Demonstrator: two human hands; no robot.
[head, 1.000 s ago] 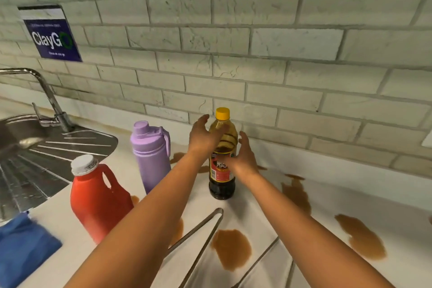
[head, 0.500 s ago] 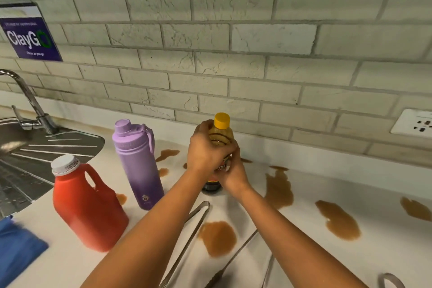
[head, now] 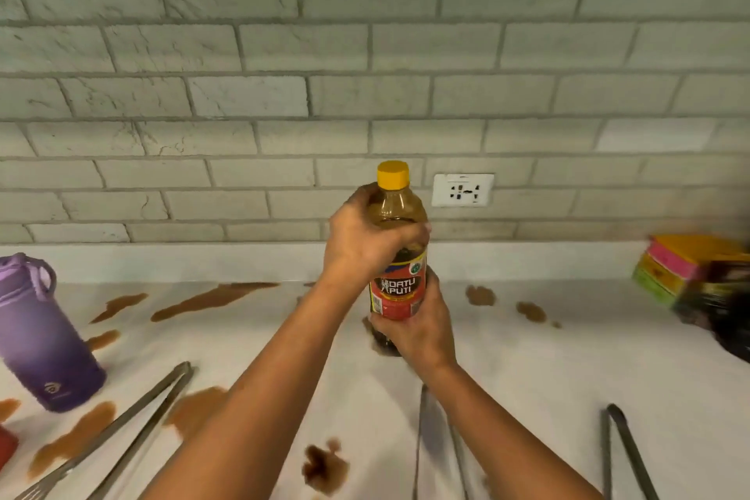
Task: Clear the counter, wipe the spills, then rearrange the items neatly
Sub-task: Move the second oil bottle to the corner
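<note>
Clearing step, by the look of it: both hands have the sauce bottle (head: 399,256) at frame centre, upright, apparently lifted just off the counter (head: 527,369) w/ its dark base low behind the right hand. Left hand (head: 365,244) is wrapped round the shoulder below the yellow cap (head: 393,174), fingers curled over the far side. Right hand (head: 418,327) cups the lower body, fingers grasping across the red label. Neither hand is on the cap itself.

Brown spills (head: 215,298) streak the counter at centre left, more blots at lower left, lower centre and right of the bottle, so no wiping looks done yet. Other items are not yet cleared off: purple flask (head: 44,337) at left edge, tongs (head: 134,434) lower left, a second pair of tongs (head: 625,455) lower right, coloured sponge stack (head: 682,268) at far right, blurred. A thin utensil by the right forearm is too blurred to name.

Next move, as a judgement: carry the bottle off the stained area and set it down somewhere clean, kept upright, grip firm since the sides may be slick w/ sauce. Cap tightness can't be told; worth checking before any tilt. Then the remaining items go, then the cloth.
</note>
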